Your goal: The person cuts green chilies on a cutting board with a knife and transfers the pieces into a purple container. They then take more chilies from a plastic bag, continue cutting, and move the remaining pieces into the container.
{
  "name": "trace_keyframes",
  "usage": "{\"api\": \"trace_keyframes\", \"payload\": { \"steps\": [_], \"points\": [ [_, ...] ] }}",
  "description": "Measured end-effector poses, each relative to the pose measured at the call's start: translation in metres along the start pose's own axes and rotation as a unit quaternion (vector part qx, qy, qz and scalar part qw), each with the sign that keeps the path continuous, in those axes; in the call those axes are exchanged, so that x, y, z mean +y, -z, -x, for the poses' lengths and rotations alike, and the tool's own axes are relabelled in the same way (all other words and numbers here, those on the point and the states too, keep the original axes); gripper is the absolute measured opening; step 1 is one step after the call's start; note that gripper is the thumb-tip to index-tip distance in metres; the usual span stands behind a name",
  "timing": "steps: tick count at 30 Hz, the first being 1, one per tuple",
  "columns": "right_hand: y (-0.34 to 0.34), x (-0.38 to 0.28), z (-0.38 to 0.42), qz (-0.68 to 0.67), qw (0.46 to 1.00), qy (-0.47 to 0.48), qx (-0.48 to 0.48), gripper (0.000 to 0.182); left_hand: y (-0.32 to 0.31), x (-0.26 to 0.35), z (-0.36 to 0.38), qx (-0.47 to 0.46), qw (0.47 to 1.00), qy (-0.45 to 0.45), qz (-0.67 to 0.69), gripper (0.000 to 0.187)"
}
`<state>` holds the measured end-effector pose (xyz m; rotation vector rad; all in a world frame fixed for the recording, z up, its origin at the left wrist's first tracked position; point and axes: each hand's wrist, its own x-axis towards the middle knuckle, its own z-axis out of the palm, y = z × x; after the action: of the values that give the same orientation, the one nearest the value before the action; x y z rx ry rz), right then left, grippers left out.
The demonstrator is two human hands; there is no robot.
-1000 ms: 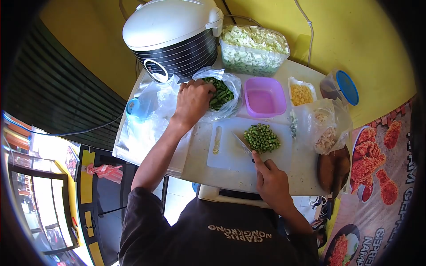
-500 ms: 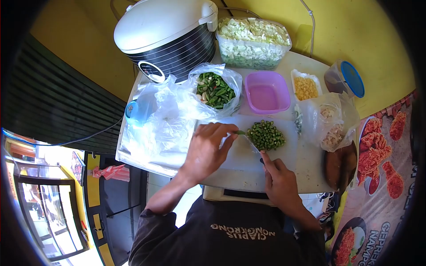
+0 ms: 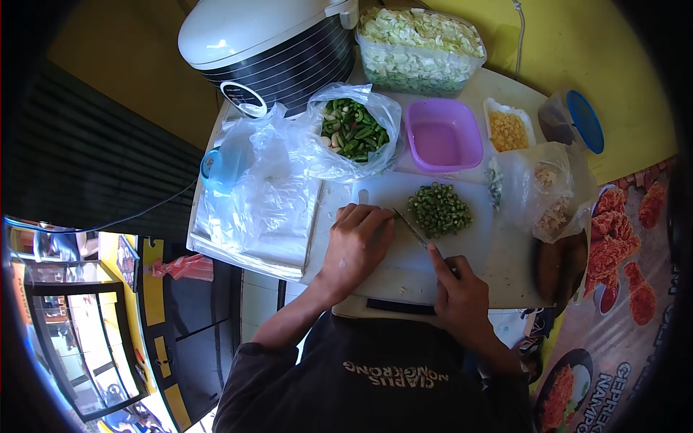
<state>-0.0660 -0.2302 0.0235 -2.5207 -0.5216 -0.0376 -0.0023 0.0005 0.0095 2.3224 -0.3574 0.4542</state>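
Observation:
My right hand [image 3: 460,292] grips a knife [image 3: 410,226], its forefinger stretched along the top of the blade. The blade slants across a white cutting board [image 3: 375,261], beside a heap of small chopped green pieces [image 3: 439,210]. My left hand [image 3: 359,244] is closed, fingers curled down on the board just left of the blade's tip. Whatever it pinches is hidden behind the fingers. Behind the board, an open plastic bag [image 3: 393,148] holds cut green chilies [image 3: 355,137] and some pale cloves.
A purple tub [image 3: 444,164] stands behind the board. Farther back are a rice cooker [image 3: 285,76] and a container of shredded cabbage [image 3: 419,61]. On the right sit a tray of yellow bits [image 3: 507,130], a blue-lidded tub [image 3: 585,121] and a plastic bag [image 3: 552,195]. Clear plastic [image 3: 263,187] covers the left.
My left hand has lowered to the board and its fingers have curled in; the green piece seen at its fingertips is now hidden. The knife stays in my right hand. The view has shifted slightly.

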Motion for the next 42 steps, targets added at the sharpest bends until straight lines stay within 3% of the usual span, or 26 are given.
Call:
{"api": "trace_keyframes", "payload": {
  "steps": [23, 42],
  "points": [
    [0.016, -0.003, -0.001, 0.108, 0.994, 0.034, 0.002, 0.077, -0.005, 0.0, 0.002, 0.003, 1.0, 0.016, -0.009, 0.024],
    [0.01, -0.006, -0.009, 0.063, 0.997, 0.011, -0.045, 0.08, -0.008, -0.003, 0.005, 0.031, 1.0, -0.001, -0.001, 0.022]
  ]
}}
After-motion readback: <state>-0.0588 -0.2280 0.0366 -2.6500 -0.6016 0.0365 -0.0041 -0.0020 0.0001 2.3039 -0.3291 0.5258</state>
